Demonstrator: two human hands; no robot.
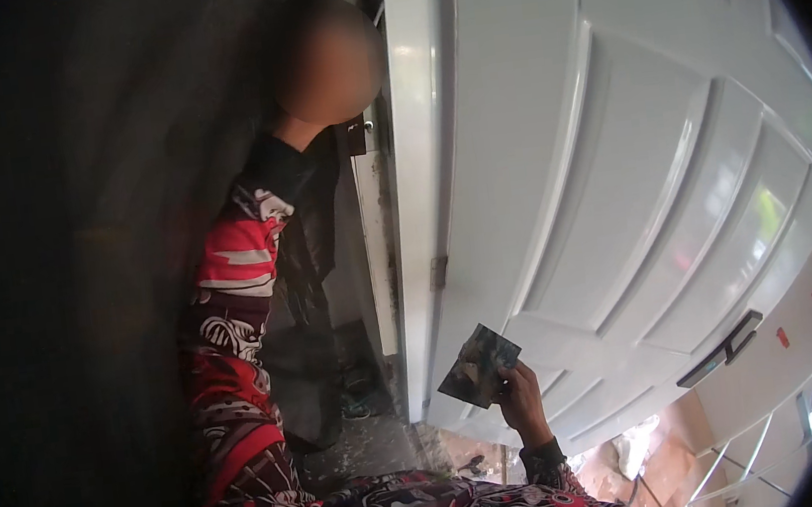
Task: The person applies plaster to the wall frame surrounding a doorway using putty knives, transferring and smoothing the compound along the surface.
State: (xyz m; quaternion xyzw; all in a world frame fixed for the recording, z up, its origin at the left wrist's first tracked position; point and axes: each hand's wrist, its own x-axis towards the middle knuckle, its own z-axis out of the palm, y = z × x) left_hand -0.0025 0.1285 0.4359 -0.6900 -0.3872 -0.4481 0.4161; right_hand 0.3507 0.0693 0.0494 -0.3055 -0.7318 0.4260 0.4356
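White, glossy and bent by the wide lens, a panelled door point(609, 190) fills the right half of the head view, with a white frame point(415, 82) along its left side, a hinge point(439, 272) low between them and a dark handle point(722, 350) at the lower right. Before the door's lower part, the right hand point(524, 405) grips a dark, square-looking sheet point(479, 365) by its right-hand edge; most of the sheet juts out to the left of the fingers, tilted. Whether it touches the door cannot be told. At the upper left, the left arm in a red, black and white patterned sleeve point(238, 258) reaches up beside the frame; the left hand point(327, 62) is blurred, so its grip cannot be told.
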